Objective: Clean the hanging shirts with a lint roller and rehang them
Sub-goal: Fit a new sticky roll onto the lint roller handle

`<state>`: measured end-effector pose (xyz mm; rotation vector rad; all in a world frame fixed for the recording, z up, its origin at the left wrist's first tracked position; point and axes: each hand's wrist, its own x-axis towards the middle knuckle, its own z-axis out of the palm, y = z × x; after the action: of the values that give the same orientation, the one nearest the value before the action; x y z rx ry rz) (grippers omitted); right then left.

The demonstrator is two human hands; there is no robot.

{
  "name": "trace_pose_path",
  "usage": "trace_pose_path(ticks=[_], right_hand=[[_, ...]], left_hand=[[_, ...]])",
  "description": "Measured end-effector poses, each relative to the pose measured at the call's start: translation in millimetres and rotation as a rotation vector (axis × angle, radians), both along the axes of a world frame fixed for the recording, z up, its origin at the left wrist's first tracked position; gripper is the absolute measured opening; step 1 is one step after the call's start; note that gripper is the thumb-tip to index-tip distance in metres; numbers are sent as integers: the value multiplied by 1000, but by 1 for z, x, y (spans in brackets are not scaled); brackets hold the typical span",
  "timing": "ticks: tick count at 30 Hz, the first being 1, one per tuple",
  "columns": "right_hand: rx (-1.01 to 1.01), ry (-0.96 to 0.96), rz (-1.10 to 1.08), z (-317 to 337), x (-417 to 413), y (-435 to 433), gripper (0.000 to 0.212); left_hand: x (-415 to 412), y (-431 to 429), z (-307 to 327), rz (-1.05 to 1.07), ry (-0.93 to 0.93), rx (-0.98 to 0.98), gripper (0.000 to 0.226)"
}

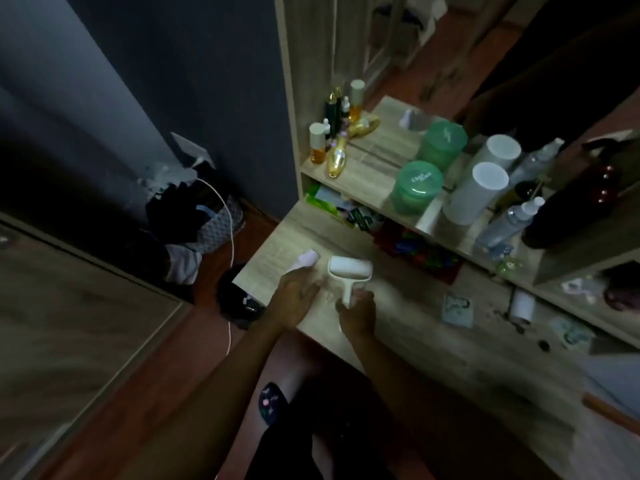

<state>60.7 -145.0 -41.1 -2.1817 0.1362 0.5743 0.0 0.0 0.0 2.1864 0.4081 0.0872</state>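
A white lint roller lies on the wooden desk, roll end away from me, handle toward me. My right hand is closed around the end of its handle. My left hand rests just left of the roller and holds a pale, rolled or folded piece, likely the roller's cover or a sheet. No shirts are visible in this dim, blurred view.
A shelf above the desk carries perfume bottles, a green jar, a white cylinder and spray bottles, doubled in a mirror. A laundry basket and white cable sit on the floor at left.
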Motion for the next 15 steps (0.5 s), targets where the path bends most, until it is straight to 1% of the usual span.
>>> trace_pose_path(ticks=[2, 3, 4, 6, 8, 12, 15], right_hand=[[-27, -9, -32, -3, 2, 4, 55], [-41, 8, -44, -4, 2, 6, 55], [-65, 25, -51, -3, 3, 8, 53], [-65, 44, -23, -10, 8, 9, 47], [-54, 69, 10, -13, 15, 10, 39], [18, 161, -31, -7, 20, 5, 36], [46, 168, 128, 20, 18, -9, 30]], left_hand=[[0, 6, -6, -2, 20, 24, 57], [-2, 7, -8, 7, 66, 31, 58], [-5, 7, -6, 7, 123, 21, 59], [-8, 6, -1, 43, 168, 10, 63], [-9, 4, 9, 64, 164, -8, 63], [-7, 4, 25, 108, 159, -44, 44], [-10, 8, 32, 177, 93, -58, 41]])
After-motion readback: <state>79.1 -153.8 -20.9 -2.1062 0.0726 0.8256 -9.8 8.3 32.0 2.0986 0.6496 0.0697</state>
